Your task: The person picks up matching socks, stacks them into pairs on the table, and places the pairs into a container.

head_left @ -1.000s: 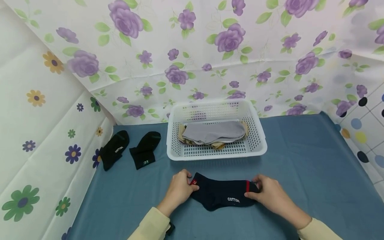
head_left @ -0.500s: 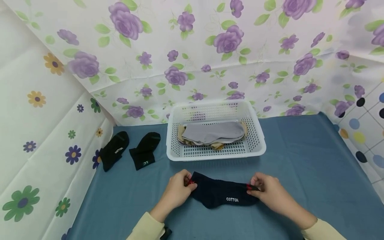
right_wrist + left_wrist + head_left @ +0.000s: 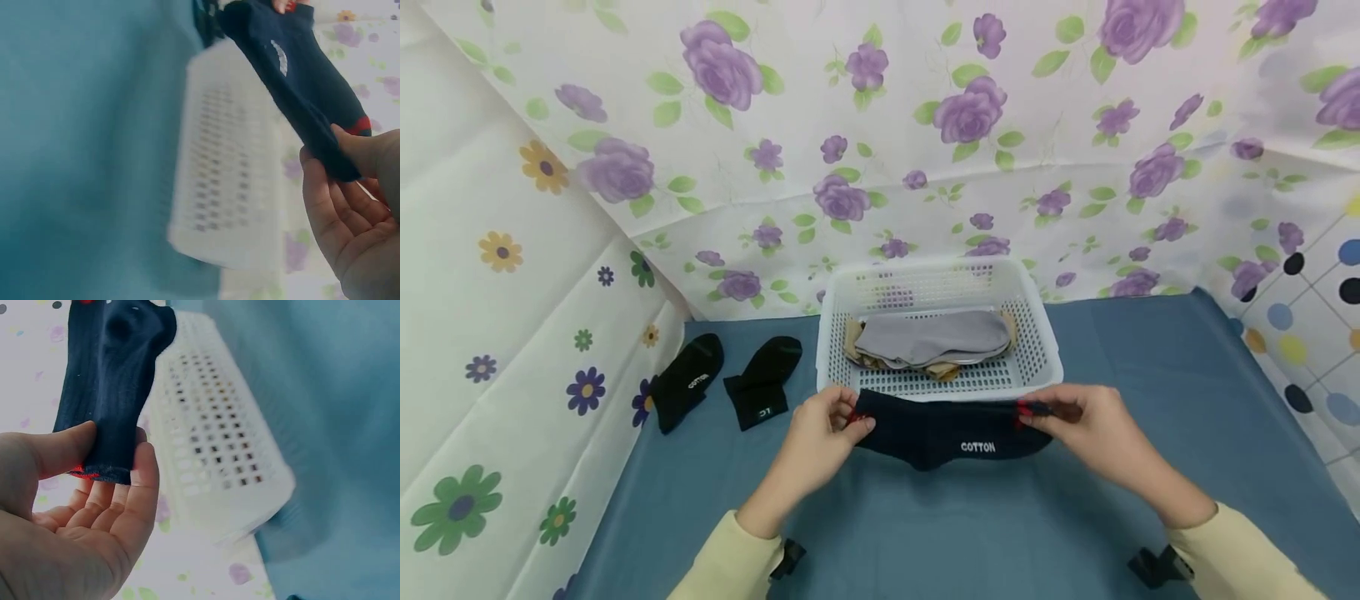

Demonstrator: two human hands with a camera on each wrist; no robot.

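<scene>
A navy sock (image 3: 936, 429) with red bands and the word COTTON is stretched level between both hands, raised off the table in front of the basket. My left hand (image 3: 816, 437) pinches its cuff end between thumb and fingers, also plain in the left wrist view, where the sock (image 3: 115, 381) hangs from the grip. At the toe end, my right hand (image 3: 1090, 429) pinches the fabric near a red stripe. The white perforated basket (image 3: 1048, 350) stands just behind the sock, with a grey folded sock (image 3: 934, 335) on top of beige ones inside it.
Two black socks lie on the blue table cloth (image 3: 700, 492) at the left: one (image 3: 688, 379) by the flowered side sheet, another (image 3: 763, 383) nearer the basket. A flowered sheet (image 3: 895, 179) hangs behind the basket. Dark wrist straps (image 3: 1157, 567) show by the sleeves.
Both hands have lifted the navy sock off the table and carried it forward, up to the basket's front edge in the head view. The basket and the black socks stay in place.
</scene>
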